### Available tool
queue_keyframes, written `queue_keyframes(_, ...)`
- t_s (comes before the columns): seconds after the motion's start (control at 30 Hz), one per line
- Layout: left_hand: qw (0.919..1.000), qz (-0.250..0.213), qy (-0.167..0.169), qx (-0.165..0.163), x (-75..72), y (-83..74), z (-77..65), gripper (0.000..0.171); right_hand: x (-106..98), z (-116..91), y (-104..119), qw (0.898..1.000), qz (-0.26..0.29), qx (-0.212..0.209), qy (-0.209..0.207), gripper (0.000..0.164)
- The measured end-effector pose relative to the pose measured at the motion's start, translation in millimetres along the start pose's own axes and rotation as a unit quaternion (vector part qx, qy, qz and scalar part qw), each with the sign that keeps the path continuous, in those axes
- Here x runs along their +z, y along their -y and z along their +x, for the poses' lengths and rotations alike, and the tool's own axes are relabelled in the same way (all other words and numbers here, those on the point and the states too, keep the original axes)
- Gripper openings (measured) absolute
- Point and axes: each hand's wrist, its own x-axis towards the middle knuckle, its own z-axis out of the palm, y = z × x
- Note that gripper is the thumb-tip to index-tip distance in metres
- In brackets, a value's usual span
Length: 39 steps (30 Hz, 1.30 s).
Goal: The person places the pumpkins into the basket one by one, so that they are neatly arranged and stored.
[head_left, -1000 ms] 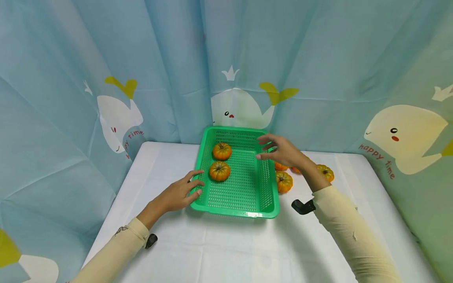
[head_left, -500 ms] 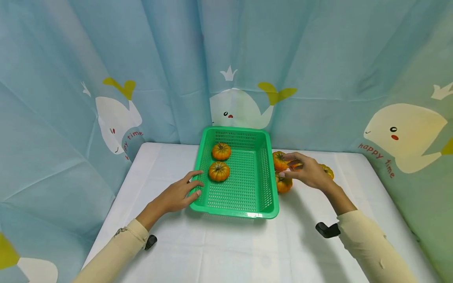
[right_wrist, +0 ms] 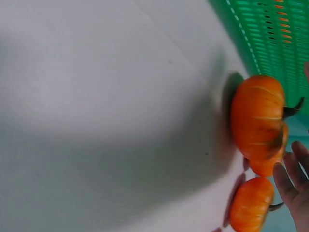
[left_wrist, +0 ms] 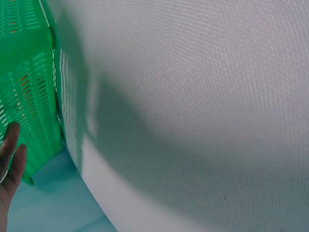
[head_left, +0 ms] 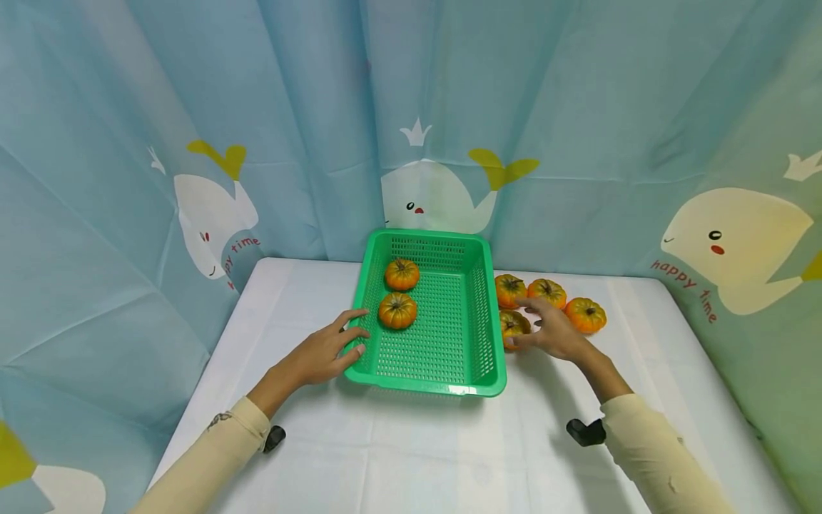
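Observation:
A green plastic basket (head_left: 437, 343) with perforated walls stands at the table's far middle. Inside it, along the left wall, are two small orange pumpkins, one farther back (head_left: 402, 275) and one nearer (head_left: 397, 311). My left hand (head_left: 321, 355) rests at the basket's left rim with fingers spread; the left wrist view shows its fingers (left_wrist: 14, 162) by the perforated wall. My right hand (head_left: 557, 334) is over a pumpkin (head_left: 514, 323) just outside the basket's right wall, thumb and fingers parted around its top. In the right wrist view, the fingers (right_wrist: 286, 186) stand apart from that pumpkin (right_wrist: 258, 116).
Behind my right hand sit more pumpkins: one by the basket (head_left: 509, 289), another beside it (head_left: 547, 290) and one farther right (head_left: 586, 315). A white cloth covers the table (head_left: 417, 457). Blue curtains (head_left: 308, 143) with whale prints hang behind and at the sides.
My right hand has moved from above the basket's right rim out to the pumpkins, then lower and nearer over the front one. The left hand and the basket stay put.

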Motion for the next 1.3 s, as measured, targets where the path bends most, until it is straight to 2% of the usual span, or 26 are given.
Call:
queue_keyframes(0.23, 1.0000, 0.002, -0.004, 0.003, -0.7, 0.2, 0.2, 0.037, 8.2, 1.4, -7.1, 0.999, -0.029, 0.023, -0.001, 0.084)
queue_keyframes(0.37, 1.0000, 0.003, -0.004, 0.005, -0.9, 0.2, 0.1, 0.037, 11.5, 2.1, -8.2, 0.999, -0.042, 0.014, 0.001, 0.086)
queue_keyframes(0.53, 1.0000, 0.003, -0.003, 0.005, -0.4, 1.1, 0.7, 0.037, 15.0, 3.9, -10.6, 0.999, -0.051, 0.001, 0.003, 0.079)
queue_keyframes(0.77, 0.9999, 0.000, -0.010, 0.008, -0.6, 0.7, 0.6, 0.036, 14.4, 5.9, -13.2, 0.998, -0.053, 0.012, 0.006, 0.071)
queue_keyframes(1.3, 0.9999, -0.007, -0.009, 0.004, -0.3, -0.3, 0.1, 0.038, 12.8, 6.5, -12.6, 0.997, -0.069, 0.030, 0.008, 0.069)
